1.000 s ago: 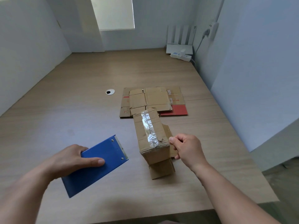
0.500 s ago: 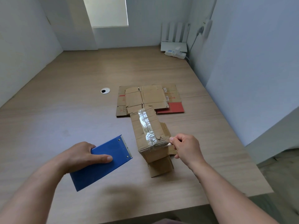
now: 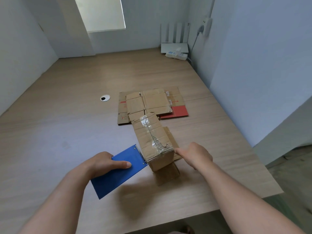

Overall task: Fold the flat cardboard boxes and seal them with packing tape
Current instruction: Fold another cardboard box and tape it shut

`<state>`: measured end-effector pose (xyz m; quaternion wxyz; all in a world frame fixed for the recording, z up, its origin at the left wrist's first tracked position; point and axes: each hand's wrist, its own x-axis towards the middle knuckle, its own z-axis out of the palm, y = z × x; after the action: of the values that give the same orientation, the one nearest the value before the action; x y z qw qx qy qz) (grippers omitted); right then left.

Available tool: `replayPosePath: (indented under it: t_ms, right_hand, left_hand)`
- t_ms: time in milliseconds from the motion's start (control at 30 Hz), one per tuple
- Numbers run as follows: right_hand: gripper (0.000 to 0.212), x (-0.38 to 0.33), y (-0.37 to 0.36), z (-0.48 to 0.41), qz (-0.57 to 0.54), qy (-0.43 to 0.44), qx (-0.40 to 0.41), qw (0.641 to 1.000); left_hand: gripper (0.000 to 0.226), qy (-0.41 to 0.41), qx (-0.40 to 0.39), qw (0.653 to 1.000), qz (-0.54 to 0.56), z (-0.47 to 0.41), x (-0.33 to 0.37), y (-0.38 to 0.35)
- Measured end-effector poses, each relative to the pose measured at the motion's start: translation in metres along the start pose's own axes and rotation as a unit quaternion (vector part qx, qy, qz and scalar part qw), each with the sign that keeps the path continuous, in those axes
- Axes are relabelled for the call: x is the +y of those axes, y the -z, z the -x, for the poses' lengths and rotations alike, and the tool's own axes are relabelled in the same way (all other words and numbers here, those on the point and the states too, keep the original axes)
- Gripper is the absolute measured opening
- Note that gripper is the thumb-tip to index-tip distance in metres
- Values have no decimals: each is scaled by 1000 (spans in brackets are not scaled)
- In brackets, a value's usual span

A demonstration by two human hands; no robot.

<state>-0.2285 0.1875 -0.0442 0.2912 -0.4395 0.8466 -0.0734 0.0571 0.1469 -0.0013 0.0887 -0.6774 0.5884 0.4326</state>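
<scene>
A folded cardboard box (image 3: 150,132) stands on the wooden table (image 3: 67,125), with clear packing tape (image 3: 156,144) running along its top seam and over the near edge. My left hand (image 3: 103,162) grips a blue tape dispenser (image 3: 118,171), whose toothed edge touches the box's near left corner. My right hand (image 3: 194,155) is at the box's near right side, a finger pointing at the taped edge. Behind the box lies a stack of flat cardboard boxes (image 3: 148,103), one with a red panel.
A round cable hole (image 3: 105,98) sits left of the flat boxes. A white router (image 3: 174,41) and a power strip (image 3: 176,55) occupy the far right corner by the wall. The table's near edge runs just below my forearms.
My left hand has brought the blue dispenser rightwards until its blade meets the box. My right hand has let go of the pinched tape end and now points at the edge.
</scene>
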Motion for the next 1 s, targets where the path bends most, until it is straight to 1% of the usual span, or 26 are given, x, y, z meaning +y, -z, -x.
replayPosePath:
  t_ms: [33,100,167,200,300,433,533,567,600,633,667,700,733,800,867,967,1000]
  right_hand:
    - [41,4,0,2,9,5,33,999]
    - [33,7,-4,5,-88,71,86,990]
    - [36,-2,-8,15,-166,141,94,971]
    - [36,-8,-12,20,-185,159,86,966]
    - [28,-20,-23,22,-213,142,72,964]
    - [30,-18,-23,13,-262,119,60,956]
    - [30,-22,-24,12,-274,115,55,953]
    - [30,-24,-25,14,-272,114,55,954]
    - [30,-25,-26,15,-270,112,56,955]
    - [31,-24,-26,15,-274,109,59,954]
    - [30,-23,-25,13,-280,104,63,952]
    - [30,-21,-23,12,-282,101,63,952]
    - [30,-19,-23,12,-279,102,58,953]
    - [30,-19,-22,9,-278,110,56,953]
    - [30,-24,-24,9,-275,104,53,954]
    - [30,-28,-25,10,-267,102,49,957]
    - [30,-29,-24,9,-261,103,50,958]
  left_hand:
    - [67,-2,2,1000,-3,0,0,0]
    - [69,-6,9,1000,-10,0,1,1]
    - [66,-4,12,1000,-9,0,2,0]
    - [63,-4,13,1000,-8,-1,2,0]
    - [56,-1,22,1000,-10,0,2,-2]
    - [71,8,7,1000,-3,9,-5,0]
    - [71,24,11,1000,-4,13,-5,5]
    - [69,31,29,999,-25,10,-2,2]
    - [63,37,58,994,-84,7,3,-2]
    - [53,40,97,977,-183,6,7,-8]
    - [43,37,134,946,-294,9,10,-14]
    - [36,33,165,916,-364,11,6,-20]
    - [35,39,185,906,-378,12,0,-22]
    - [39,52,217,915,-335,11,-6,-12]
    - [40,45,239,922,-301,6,-11,-10]
    - [36,12,272,930,-249,-8,-14,-24]
    - [35,5,276,928,-249,-11,-17,-29]
